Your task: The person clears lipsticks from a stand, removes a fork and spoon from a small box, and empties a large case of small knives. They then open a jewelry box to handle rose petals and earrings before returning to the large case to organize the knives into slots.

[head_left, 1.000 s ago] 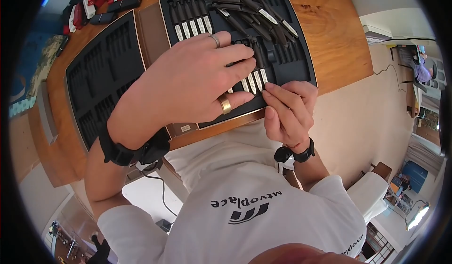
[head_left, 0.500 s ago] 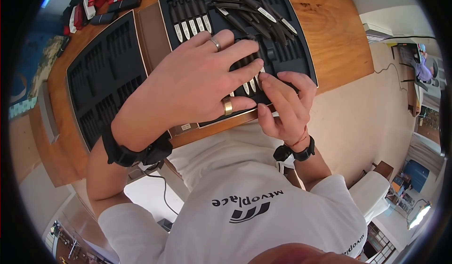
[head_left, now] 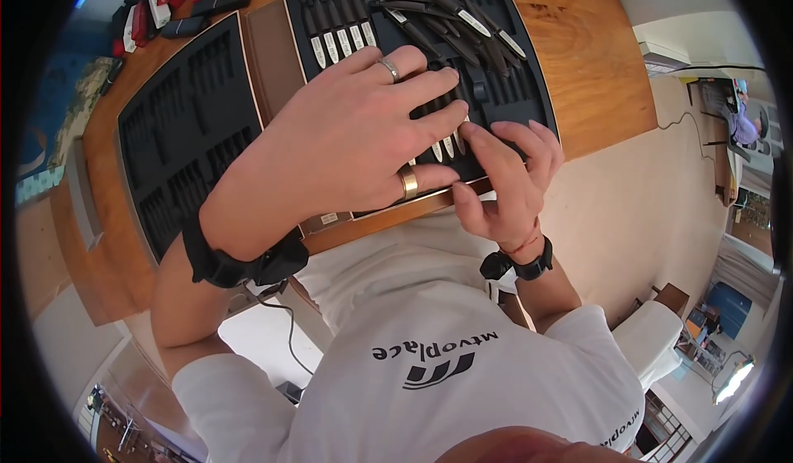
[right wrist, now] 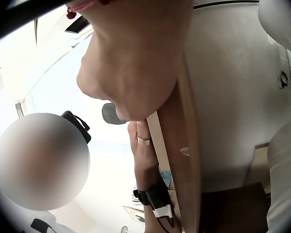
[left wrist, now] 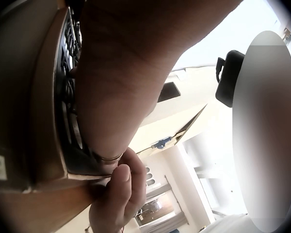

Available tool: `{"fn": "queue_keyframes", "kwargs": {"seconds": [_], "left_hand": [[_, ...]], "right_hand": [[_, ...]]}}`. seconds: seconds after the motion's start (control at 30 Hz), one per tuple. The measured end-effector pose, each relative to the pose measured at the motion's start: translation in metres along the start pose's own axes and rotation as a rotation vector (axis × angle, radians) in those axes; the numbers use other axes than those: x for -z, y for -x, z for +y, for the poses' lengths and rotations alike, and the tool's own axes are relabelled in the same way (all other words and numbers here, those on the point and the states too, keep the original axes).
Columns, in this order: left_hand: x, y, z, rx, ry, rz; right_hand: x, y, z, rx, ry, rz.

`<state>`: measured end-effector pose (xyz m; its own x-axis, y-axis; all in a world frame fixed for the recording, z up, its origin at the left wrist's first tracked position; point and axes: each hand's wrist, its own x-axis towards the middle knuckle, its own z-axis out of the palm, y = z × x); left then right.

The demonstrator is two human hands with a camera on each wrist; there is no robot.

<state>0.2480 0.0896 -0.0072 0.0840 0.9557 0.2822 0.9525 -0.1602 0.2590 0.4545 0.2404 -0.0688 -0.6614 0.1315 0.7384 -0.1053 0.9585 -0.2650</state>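
An open case [head_left: 537, 116] holds slim dark pieces with white labelled ends. Over its lower compartment spreads the left hand [head_left: 334, 145], fingers extended across a row of labelled pieces [head_left: 447, 147] and largely covering it. The right hand [head_left: 516, 182] meets the row's right end with its index fingertip, thumb held apart lower down near the left thumb tip. Whether anything lies under the right fingertip is hidden. In the left wrist view the right hand [left wrist: 116, 194] is just beyond the left thumb; the right wrist view shows the left hand [right wrist: 146, 158] beyond the right fingers.
Loose dark pieces [head_left: 462, 21] lie piled in the upper right compartment, beside an ordered row [head_left: 340, 37]. The left half [head_left: 186, 124] of the case has dark slots. Red and black items [head_left: 211, 0] lie on the wooden table [head_left: 591, 58] at the far left.
Both hands stay over the lower row. The right index and thumb have spread apart, with the other right fingers lifting outward. The left hand has moved slightly to the right.
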Motion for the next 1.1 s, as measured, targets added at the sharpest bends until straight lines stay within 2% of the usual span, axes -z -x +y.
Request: {"fn": "queue_keyframes", "kwargs": {"seconds": [0.07,0.13,0.17,0.27,0.6,0.7,0.77,0.8,0.87,0.9,0.97,1.03,1.1], "left_hand": [[-0.005,0.0,-0.008,-0.022,0.002,0.046],[-0.007,0.0,-0.019,0.006,0.103,0.133],[-0.005,-0.001,-0.021,0.005,0.099,0.13],[-0.003,-0.009,-0.027,0.109,0.0,0.29],[-0.01,-0.011,-0.043,0.125,0.052,0.173],[-0.004,-0.014,-0.036,0.115,0.0,0.259],[0.006,-0.019,-0.025,0.198,0.185,0.384],[0.01,-0.02,-0.017,0.192,0.186,0.38],[0.017,-0.019,-0.002,0.471,0.849,0.38],[0.02,-0.018,-0.001,0.466,0.852,0.377],[0.022,-0.016,-0.001,0.52,1.1,0.272],[0.017,-0.017,0.002,0.544,1.108,0.28],[0.013,-0.018,0.002,0.542,1.024,0.278]], "right_hand": [[0.003,-0.002,-0.001,-0.017,0.067,-0.133],[0.0,0.001,0.001,-0.016,0.055,-0.111],[-0.001,0.002,0.002,-0.021,0.046,-0.094],[-0.002,0.003,0.001,-0.011,0.034,-0.068],[0.001,0.004,0.006,0.015,0.018,-0.063],[0.001,0.005,0.008,0.027,0.015,-0.053],[0.002,0.007,0.01,0.042,-0.014,-0.046],[0.001,0.007,0.011,0.037,-0.01,-0.042],[-0.002,0.006,0.011,-0.019,-0.123,0.064],[-0.003,0.003,0.01,-0.022,-0.117,0.065],[-0.002,-0.007,0.003,-0.102,-0.185,0.092],[0.002,-0.016,-0.003,-0.152,-0.206,0.098],[0.006,-0.012,-0.003,-0.067,-0.086,-0.005]]}}
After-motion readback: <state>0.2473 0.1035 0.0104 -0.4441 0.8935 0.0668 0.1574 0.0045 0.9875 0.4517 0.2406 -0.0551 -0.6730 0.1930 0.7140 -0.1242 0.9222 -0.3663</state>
